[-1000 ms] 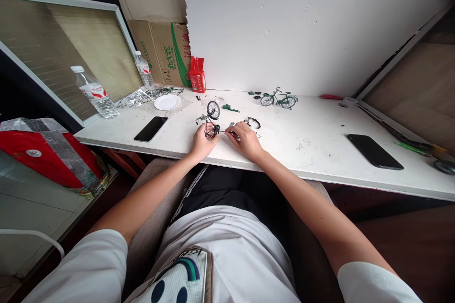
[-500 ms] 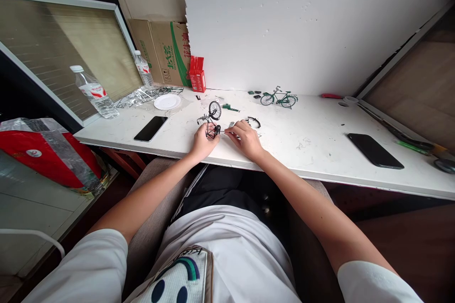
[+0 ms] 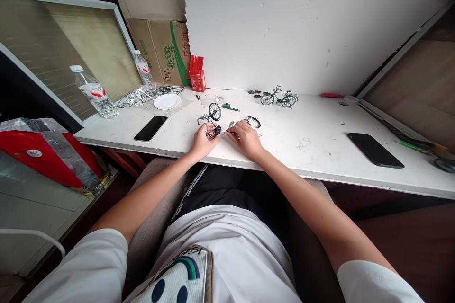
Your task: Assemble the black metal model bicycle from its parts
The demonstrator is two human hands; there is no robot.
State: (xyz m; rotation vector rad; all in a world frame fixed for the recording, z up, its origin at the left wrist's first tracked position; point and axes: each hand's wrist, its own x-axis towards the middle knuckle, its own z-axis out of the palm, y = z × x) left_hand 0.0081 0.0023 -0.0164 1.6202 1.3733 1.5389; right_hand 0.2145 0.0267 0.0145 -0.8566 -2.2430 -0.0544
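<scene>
A small black model bicycle, partly built (image 3: 212, 120), stands near the front edge of the white table (image 3: 313, 144), with one wheel raised. My left hand (image 3: 202, 142) is closed round its lower frame. My right hand (image 3: 246, 138) pinches a thin tool or rod whose tip points at the frame beside the left fingers. A curved black part (image 3: 253, 121) lies just beyond my right hand, and a green part (image 3: 230, 108) lies behind the model.
A finished green model bicycle (image 3: 278, 98) stands at the back. Black phones lie at left (image 3: 151, 128) and right (image 3: 375, 150). Two water bottles (image 3: 94, 92), a white lid (image 3: 167, 102), foil packaging, a red carton (image 3: 197, 75) and a cardboard box (image 3: 161, 51) are back left. Tools lie far right.
Both hands have stayed on the black model. The model has shifted very slightly; nothing was picked up or let go.
</scene>
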